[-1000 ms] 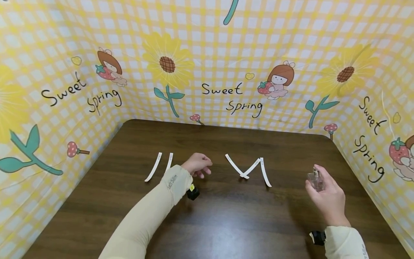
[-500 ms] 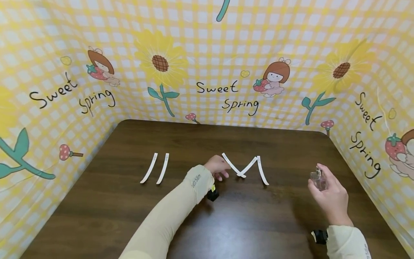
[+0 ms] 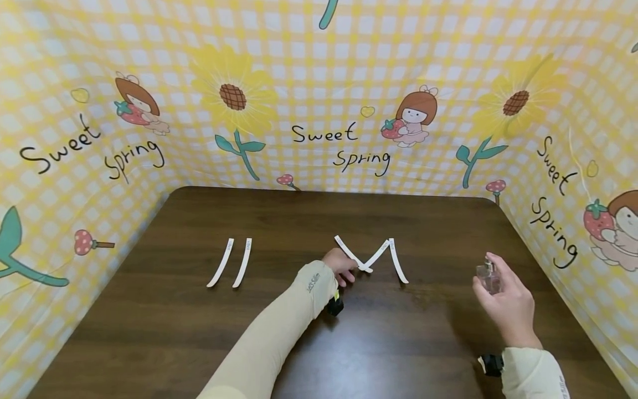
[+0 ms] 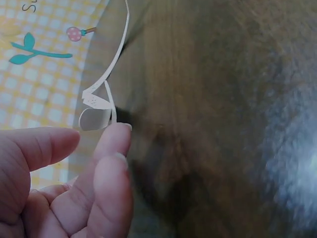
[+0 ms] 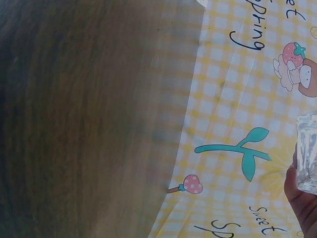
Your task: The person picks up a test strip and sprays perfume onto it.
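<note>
Five-finger reach puts my left hand (image 3: 340, 265) low beside the leftmost white paper strip (image 3: 345, 245) of a zigzag group. In the left wrist view, thumb and fingers (image 4: 113, 193) are apart, the curved strip end (image 4: 95, 119) just past their tips; contact cannot be told. A second strip (image 3: 377, 253) meets the first at the bottom, and a third strip (image 3: 397, 261) meets it at the top. Farther right, my right hand (image 3: 510, 307) holds a small clear glass perfume bottle (image 3: 489, 280) above the table, index finger on its spray top. The right wrist view catches only part of the bottle (image 5: 308, 156).
Two more white strips, one (image 3: 221, 264) beside the other (image 3: 242, 264), lie apart on the left of the dark wooden table (image 3: 164, 327). A yellow checked cloth (image 3: 279, 44) with printed flowers stands around the back and sides.
My left hand has moved right, from near the left pair of strips to the zigzag group, and slightly lower. The right hand keeps its grip on the perfume bottle. The head view has shifted slightly.
</note>
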Demonstrator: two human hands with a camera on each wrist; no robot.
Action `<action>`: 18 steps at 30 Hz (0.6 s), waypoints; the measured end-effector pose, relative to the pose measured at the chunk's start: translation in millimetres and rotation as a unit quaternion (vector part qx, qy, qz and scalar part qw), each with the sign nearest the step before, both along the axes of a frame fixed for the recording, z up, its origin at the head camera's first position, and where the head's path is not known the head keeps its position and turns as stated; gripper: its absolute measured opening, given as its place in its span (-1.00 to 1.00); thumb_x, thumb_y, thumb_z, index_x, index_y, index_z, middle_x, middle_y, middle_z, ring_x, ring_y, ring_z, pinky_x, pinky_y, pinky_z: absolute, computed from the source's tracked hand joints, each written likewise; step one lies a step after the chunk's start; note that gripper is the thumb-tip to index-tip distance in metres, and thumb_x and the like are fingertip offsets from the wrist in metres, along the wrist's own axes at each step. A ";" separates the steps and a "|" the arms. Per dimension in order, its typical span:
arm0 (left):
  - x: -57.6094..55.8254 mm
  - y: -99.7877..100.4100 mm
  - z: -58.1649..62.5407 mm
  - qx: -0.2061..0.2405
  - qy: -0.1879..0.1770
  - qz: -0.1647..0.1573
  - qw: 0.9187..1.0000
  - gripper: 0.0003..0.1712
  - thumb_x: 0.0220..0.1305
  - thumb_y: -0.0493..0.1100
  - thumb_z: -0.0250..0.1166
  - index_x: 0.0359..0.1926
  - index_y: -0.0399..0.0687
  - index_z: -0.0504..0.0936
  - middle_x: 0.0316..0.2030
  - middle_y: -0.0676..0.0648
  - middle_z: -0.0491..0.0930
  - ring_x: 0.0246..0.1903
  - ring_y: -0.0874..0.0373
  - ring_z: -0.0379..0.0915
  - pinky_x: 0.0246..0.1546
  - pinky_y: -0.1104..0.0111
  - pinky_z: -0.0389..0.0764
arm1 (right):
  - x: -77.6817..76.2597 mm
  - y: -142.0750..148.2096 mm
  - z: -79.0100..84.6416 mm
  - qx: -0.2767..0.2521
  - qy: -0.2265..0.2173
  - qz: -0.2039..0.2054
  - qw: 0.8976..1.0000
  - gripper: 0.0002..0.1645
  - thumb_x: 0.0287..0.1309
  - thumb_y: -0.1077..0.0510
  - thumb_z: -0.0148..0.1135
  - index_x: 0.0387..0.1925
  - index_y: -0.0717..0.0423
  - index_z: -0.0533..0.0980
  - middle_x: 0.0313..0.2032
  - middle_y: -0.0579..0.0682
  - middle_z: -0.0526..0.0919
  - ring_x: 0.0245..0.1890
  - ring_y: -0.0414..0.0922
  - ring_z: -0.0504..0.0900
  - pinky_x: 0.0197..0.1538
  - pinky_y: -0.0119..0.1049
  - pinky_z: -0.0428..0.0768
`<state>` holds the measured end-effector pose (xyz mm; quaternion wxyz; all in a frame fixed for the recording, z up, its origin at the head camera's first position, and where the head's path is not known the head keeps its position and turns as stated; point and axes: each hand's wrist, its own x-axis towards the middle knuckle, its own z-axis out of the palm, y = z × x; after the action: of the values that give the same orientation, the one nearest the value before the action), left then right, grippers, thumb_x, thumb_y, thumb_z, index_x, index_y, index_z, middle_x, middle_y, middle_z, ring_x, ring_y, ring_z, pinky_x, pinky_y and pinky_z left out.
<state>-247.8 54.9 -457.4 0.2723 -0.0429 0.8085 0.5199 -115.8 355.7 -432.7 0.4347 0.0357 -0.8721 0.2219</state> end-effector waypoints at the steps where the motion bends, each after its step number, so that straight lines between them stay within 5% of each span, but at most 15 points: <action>1: 0.1 0.5 -1.7 0.004 -0.002 0.003 1.000 -0.91 0.19 -0.31 0.19 -0.38 -0.26 0.59 -0.74 -0.11 0.54 -0.89 0.21 0.32 -0.89 0.50 0.37 | 0.3 0.0 -0.3 -0.001 -0.002 -0.001 1.000 -0.41 -0.21 0.15 0.25 -0.01 0.27 0.52 -0.47 0.31 0.60 -0.59 0.16 0.52 -0.54 0.06 0.37; 18: 3.6 9.2 -9.0 0.033 -0.007 0.028 0.999 -0.96 0.12 -0.36 0.18 -0.39 -0.26 0.56 -0.73 -0.09 0.55 -0.90 0.22 0.33 -0.86 0.50 0.41 | 5.6 0.0 -0.7 -0.012 -0.006 -0.009 1.000 -0.40 -0.23 0.19 0.27 -0.01 0.27 0.51 -0.42 0.35 0.61 -0.55 0.21 0.55 -0.50 0.08 0.37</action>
<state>-244.2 64.2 -466.3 0.2646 -0.0601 0.7875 0.5533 -110.2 355.7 -433.4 0.4315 0.0218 -0.8724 0.2286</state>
